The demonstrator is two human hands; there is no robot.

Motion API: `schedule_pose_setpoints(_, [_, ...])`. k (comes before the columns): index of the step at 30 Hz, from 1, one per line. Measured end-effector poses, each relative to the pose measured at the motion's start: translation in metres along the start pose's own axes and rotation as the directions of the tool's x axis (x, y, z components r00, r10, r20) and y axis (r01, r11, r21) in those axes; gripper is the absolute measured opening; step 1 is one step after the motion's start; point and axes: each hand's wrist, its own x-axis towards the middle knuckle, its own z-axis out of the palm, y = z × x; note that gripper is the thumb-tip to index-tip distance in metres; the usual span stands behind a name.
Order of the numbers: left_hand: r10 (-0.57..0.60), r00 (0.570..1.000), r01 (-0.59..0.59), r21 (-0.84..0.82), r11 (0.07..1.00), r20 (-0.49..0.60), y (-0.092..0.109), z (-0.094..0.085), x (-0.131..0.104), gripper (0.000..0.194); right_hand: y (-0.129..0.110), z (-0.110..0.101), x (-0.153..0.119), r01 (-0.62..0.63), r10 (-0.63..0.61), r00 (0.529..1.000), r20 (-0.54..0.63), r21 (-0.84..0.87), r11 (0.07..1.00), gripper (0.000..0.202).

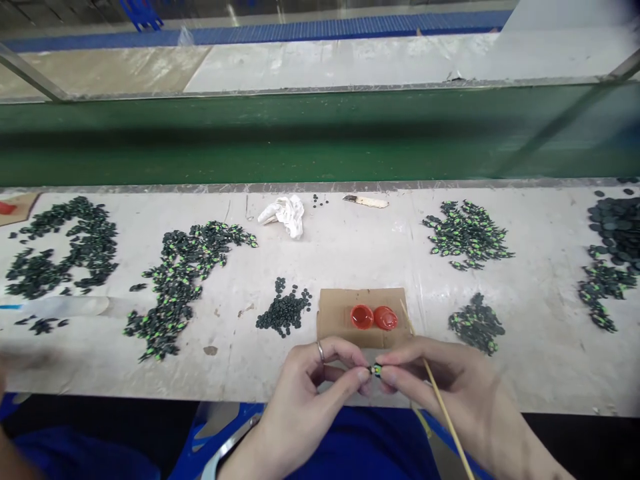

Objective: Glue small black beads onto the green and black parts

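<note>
Tabletop [350, 260]: spans the middle of the frame, pale and scuffed.
Right grip [457, 383]: clenched at the fingertips on the right end of the small piece; lower right of centre.
Left grip [300, 400]: pinched closed on the piece's left end, just below centre. Judging by the two meeting pinches, busy with close fingertip work, perhaps joining or adjusting; cannot tell which. Seems to call next for steady fingers, light pressure and matched ends.
Green-flecked pile [175, 287]: heaped left of centre.
Cardboard [333, 313]: flat on the tabletop, just beyond the fingers.
Dark disc pile [285, 312]: left of the cardboard.
Stick [447, 417]: slanted across the right grip, upper end pointing to the upper left, beside the cardboard.
Red cups [362, 317]: side by side on the cardboard.
Small piece [377, 370]: dark with bright green, held between both grips, lower centre of the frame. Long axis apparently left to right, roughly level. Cannot tell front from back, nor one part from two joined.
</note>
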Motion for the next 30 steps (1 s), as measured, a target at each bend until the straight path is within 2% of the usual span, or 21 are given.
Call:
schedule_pose_setpoints(2, [0.070, 0.996, -0.064, 0.097, 0.993, -0.053, -0.006, -0.004, 0.004, 0.004, 0.017, -0.017, 0.012, -0.010, 0.004, 0.998, -0.066, -0.085, 0.996, 0.040])
schedule_pose_setpoints(3, [0.113, 0.989, -0.099, 0.138, 0.985, -0.097, -0.009, -0.008, 0.005, 0.002, 0.027, -0.030, 0.019, -0.018, -0.003, 0.990, -0.140, -0.151, 0.988, 0.046])
schedule_pose_setpoints(4, [0.152, 0.977, -0.127, 0.169, 0.978, -0.148, -0.013, -0.013, 0.004, 0.002, 0.037, -0.045, 0.026, -0.033, -0.019, 0.974, -0.227, -0.223, 0.974, 0.051])
schedule_pose_setpoints(5, [0.186, 0.962, -0.147, 0.194, 0.970, -0.201, -0.018, -0.020, 0.001, 0.004, 0.046, -0.062, 0.033, -0.074, -0.030, 0.945, -0.325, -0.303, 0.950, 0.050])
schedule_pose_setpoints(6, [0.205, 0.945, -0.152, 0.212, 0.965, -0.253, -0.022, -0.029, -0.001, 0.007, 0.055, -0.079, 0.040, -0.120, -0.033, 0.928, -0.372, -0.381, 0.917, 0.044])
schedule_pose_setpoints(8, [0.239, 0.911, -0.149, 0.273, 0.950, -0.337, -0.033, -0.047, -0.007, 0.012, 0.071, -0.109, 0.052, -0.193, -0.039, 0.906, -0.422, -0.493, 0.848, 0.031])
schedule_pose_setpoints(11, [0.276, 0.874, -0.119, 0.374, 0.920, -0.401, -0.051, -0.074, -0.013, 0.013, 0.089, -0.132, 0.067, -0.283, -0.052, 0.872, -0.486, -0.588, 0.758, 0.039])
schedule_pose_setpoints(14, [0.350, 0.836, -0.102, 0.507, 0.856, -0.423, -0.068, -0.092, -0.014, 0.010, 0.093, -0.129, 0.076, -0.281, -0.184, 0.819, -0.543, -0.660, 0.697, 0.056])
schedule_pose_setpoints(17, [0.443, 0.808, -0.110, 0.639, 0.761, -0.389, -0.082, -0.097, -0.013, 0.008, 0.085, -0.112, 0.073, -0.234, -0.333, 0.745, -0.577, -0.695, 0.680, 0.054])
schedule_pose_setpoints(19, [0.482, 0.803, -0.118, 0.699, 0.705, -0.351, -0.087, -0.096, -0.011, 0.009, 0.078, -0.101, 0.066, -0.216, -0.332, 0.730, -0.597, -0.663, 0.717, 0.048])
schedule_pose_setpoints(23, [0.531, 0.801, -0.129, 0.785, 0.606, -0.278, -0.090, -0.092, -0.005, 0.013, 0.068, -0.083, 0.048, -0.141, -0.268, 0.777, -0.570, -0.572, 0.808, 0.035])
schedule_pose_setpoints(27, [0.567, 0.798, -0.150, 0.844, 0.516, -0.205, -0.090, -0.094, -0.002, 0.016, 0.060, -0.071, 0.031, -0.055, -0.250, 0.837, -0.487, -0.529, 0.847, 0.029])
schedule_pose_setpoints(30, [0.564, 0.816, -0.187, 0.865, 0.465, -0.126, -0.087, -0.097, -0.004, 0.015, 0.055, -0.063, 0.025, -0.019, -0.243, 0.867, -0.435, -0.516, 0.856, 0.037])
